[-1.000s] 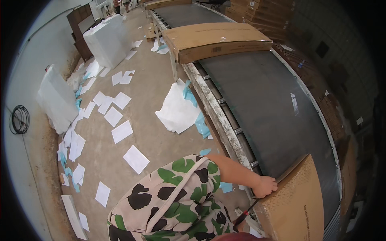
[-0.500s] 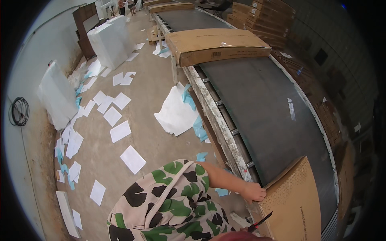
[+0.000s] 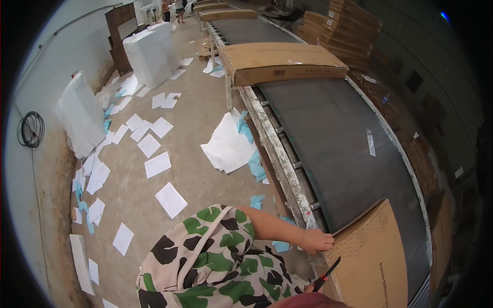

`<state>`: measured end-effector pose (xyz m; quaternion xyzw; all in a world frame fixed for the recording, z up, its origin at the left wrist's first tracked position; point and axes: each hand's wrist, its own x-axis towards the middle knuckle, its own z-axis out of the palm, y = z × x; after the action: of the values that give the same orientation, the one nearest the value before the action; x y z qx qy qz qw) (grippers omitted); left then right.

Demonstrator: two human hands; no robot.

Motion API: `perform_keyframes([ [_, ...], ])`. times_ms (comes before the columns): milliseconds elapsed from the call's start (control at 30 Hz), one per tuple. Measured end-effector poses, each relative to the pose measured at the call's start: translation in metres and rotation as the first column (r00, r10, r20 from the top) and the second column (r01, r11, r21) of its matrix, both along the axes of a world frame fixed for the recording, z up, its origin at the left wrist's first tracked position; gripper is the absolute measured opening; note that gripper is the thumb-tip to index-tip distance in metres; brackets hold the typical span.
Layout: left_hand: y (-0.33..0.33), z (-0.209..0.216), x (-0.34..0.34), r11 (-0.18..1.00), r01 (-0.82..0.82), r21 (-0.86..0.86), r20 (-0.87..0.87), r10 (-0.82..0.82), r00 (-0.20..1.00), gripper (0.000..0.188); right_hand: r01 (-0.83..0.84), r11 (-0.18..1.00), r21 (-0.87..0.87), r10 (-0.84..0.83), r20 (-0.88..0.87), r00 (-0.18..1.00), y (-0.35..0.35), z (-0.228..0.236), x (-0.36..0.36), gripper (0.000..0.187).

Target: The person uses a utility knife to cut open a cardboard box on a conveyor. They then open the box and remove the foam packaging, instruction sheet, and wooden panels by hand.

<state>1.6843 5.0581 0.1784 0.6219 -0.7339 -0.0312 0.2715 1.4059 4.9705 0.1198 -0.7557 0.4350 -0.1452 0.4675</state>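
A left hand (image 3: 316, 239) rests at the near left corner of a cardboard box (image 3: 371, 256), its fingers curled together against the edge; whether it pinches the cardboard cannot be told. The box lies just to the right of the hand, on the near end of a dark conveyor belt (image 3: 354, 138). A red-and-black cutter (image 3: 320, 281), blade out, points up at the box's left side just below the hand. The right hand (image 3: 310, 289) is almost wholly hidden at the lower edge, its state impossible to tell. A camouflage sleeve (image 3: 205, 256) covers much of the lower view.

Farther up the belt, a long carton (image 3: 285, 59) lies across its width, blocking the lane. A strip of clear tape (image 3: 371, 142) sits between the two. White sheets (image 3: 171, 200) and blue film (image 3: 257, 167) litter the floor at left, near wrapped white blocks (image 3: 149, 56); stacked cartons (image 3: 349, 33) stand beyond the conveyor.
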Motion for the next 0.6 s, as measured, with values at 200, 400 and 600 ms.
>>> perform_keyframes([
  [200, 0.002, 0.003, -0.002, 1.000, 0.008, -0.011, 0.015, -0.008, 1.000, 0.046, -0.027, 0.998, -0.049, 0.030, 0.043, 0.999, 0.004, 0.009, 0.003, 0.039],
  [400, 0.006, 0.004, -0.002, 0.999, -0.009, -0.033, 0.003, 0.009, 1.000, 0.045, -0.045, 0.996, -0.073, 0.049, 0.059, 0.997, 0.008, 0.011, 0.004, 0.035],
  [600, 0.007, 0.007, -0.001, 1.000, -0.012, -0.023, 0.005, 0.012, 1.000, 0.044, -0.105, 0.990, -0.098, 0.109, 0.029, 0.994, 0.013, 0.029, 0.007, 0.024],
])
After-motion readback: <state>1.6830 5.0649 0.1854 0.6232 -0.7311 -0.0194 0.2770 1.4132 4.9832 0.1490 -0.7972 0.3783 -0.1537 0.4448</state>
